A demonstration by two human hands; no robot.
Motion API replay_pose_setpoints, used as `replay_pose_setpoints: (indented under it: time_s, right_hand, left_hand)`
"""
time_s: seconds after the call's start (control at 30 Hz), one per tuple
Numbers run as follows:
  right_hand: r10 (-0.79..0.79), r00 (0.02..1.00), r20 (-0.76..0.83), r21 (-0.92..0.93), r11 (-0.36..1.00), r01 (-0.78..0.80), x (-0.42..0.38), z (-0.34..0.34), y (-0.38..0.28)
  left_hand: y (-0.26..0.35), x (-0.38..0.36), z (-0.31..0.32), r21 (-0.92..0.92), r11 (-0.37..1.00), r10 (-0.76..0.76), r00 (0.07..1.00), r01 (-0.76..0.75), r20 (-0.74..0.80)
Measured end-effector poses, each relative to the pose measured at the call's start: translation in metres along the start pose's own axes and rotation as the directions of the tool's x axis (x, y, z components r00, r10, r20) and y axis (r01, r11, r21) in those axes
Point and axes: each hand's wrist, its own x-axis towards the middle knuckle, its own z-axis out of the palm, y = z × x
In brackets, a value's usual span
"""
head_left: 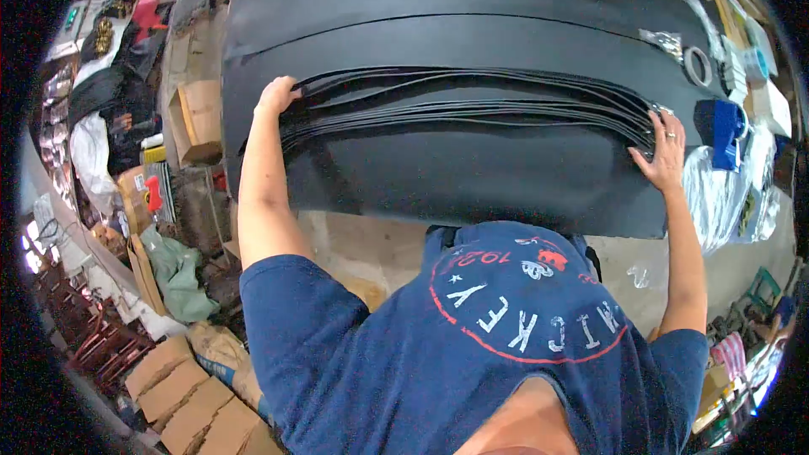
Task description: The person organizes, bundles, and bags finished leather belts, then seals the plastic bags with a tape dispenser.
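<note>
A bundle of long thin black strips (472, 97) lies across a wide black sheet (472, 168) on the work table. My left hand (276, 94) grips the left end of the strips, fingers curled over them. My right hand (666, 150), with a ring on one finger, presses flat on the right end of the strips with fingers spread. More black sheets (438, 0) lie stacked behind. My dark blue printed T-shirt (472, 345) fills the lower part of the view.
A blue object (723, 131), a tape ring (698, 66) and clear plastic bags (716, 194) sit at the table's right end. Cardboard boxes (198, 122) stand left of the table, with more boxes (181, 396) and clutter on the floor.
</note>
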Motion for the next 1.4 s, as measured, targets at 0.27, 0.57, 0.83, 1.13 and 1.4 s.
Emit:
replay_pose_setpoints:
  time_s: [0.27, 0.57, 0.83, 1.13, 1.4]
  right_hand:
    - [-0.017, 1.000, 0.022, -0.061, 0.998, 0.018, 0.000, 0.000, 0.000]
    - [-0.013, 0.999, 0.050, 0.005, 1.000, 0.013, 0.004, -0.011, -0.008]
    - [0.036, 0.998, 0.060, 0.051, 0.998, -0.039, 0.004, -0.014, -0.012]
    - [0.075, 0.996, 0.039, 0.126, 0.989, -0.079, -0.001, -0.010, -0.007]
    - [0.050, 0.998, 0.046, 0.144, 0.988, -0.057, -0.001, -0.010, -0.004]
  left_hand:
    - [-0.097, -0.049, -0.007, 0.035, 0.927, -0.372, 0.902, 0.374, 0.219]
    - [-0.072, -0.011, 0.010, 0.108, 0.851, -0.483, 0.846, 0.515, -0.228]
    - [0.298, 0.105, -0.085, -0.127, 0.759, 0.296, 0.513, -0.638, -0.806]
    - [0.648, 0.167, -0.096, -0.226, 0.567, 0.457, 0.531, -0.792, -0.713]
    - [0.663, 0.177, -0.114, -0.382, 0.668, 0.489, 0.764, -0.639, -0.422]
